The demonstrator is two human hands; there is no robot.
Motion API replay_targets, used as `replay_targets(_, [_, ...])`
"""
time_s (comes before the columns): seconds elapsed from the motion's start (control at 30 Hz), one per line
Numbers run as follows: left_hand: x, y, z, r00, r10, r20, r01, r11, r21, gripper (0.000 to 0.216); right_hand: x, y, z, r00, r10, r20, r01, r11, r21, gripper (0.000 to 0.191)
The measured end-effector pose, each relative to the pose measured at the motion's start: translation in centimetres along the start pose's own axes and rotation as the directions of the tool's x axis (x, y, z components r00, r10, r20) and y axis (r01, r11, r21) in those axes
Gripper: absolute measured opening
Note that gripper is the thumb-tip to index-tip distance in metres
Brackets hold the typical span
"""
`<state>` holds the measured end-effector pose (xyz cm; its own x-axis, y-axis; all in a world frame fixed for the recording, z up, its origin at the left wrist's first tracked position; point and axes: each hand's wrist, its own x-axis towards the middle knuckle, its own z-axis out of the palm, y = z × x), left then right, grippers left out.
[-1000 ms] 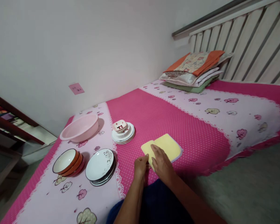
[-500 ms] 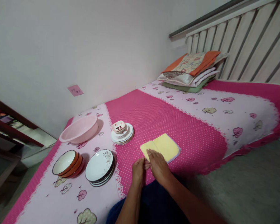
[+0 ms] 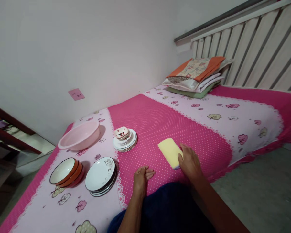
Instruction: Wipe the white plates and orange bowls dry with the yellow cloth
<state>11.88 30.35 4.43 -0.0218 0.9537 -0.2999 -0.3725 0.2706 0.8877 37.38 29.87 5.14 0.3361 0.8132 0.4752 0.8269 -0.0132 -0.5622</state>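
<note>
A yellow cloth (image 3: 169, 152), folded to a small rectangle, lies on the pink dotted band of the bedspread. At its right edge, my right hand (image 3: 190, 163) has its thumb on top and fingers bent around the side, gripping it. My left hand (image 3: 141, 179) rests on the bedspread to the left of the cloth, apart from it. Its fingers point right, slightly bent, with nothing in them. Nearest to that hand are a stack of dark-rimmed white plates (image 3: 99, 174) and, farther back, a pile of small white plates (image 3: 133, 142) with a patterned little bowl (image 3: 121, 132) on top.
A pink basin (image 3: 80, 137) sits at the back left, with stacked orange-brown bowls (image 3: 65, 171) in front of it. Folded bedding and pillows (image 3: 196, 76) are piled by the white headboard (image 3: 247, 45). A pink note (image 3: 76, 94) is on the wall.
The cloth has been folded narrower, its left part brought over to the right. My right hand has moved from its left part to its right edge. My left hand has come away from it.
</note>
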Motion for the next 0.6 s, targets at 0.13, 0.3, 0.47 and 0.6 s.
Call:
replay_targets(0.13, [0.0,0.1,0.0,1.000,-0.001,-0.002,0.001,1.000,0.011,0.042,0.8,-2.3,0.1,0.992,-0.115,0.056,0.117,0.993,-0.029,0.052])
replay_targets(0.3, [-0.1,0.1,0.0,1.000,0.004,0.003,-0.004,1.000,0.024,0.044,1.5,-3.7,2.8,0.937,-0.261,0.230,0.268,0.964,0.003,0.052])
replay_targets(0.47, [-0.1,-0.1,0.0,1.000,0.007,-0.003,-0.007,1.000,0.026,0.042,2.3,-1.2,5.0,0.905,-0.235,0.353,0.239,0.970,0.034,0.064])
replay_targets(0.6, [-0.1,-0.1,0.1,1.000,0.008,0.001,-0.008,1.000,0.024,0.040,2.9,-0.5,5.4,0.892,-0.230,0.389,0.200,0.973,0.117,0.067])
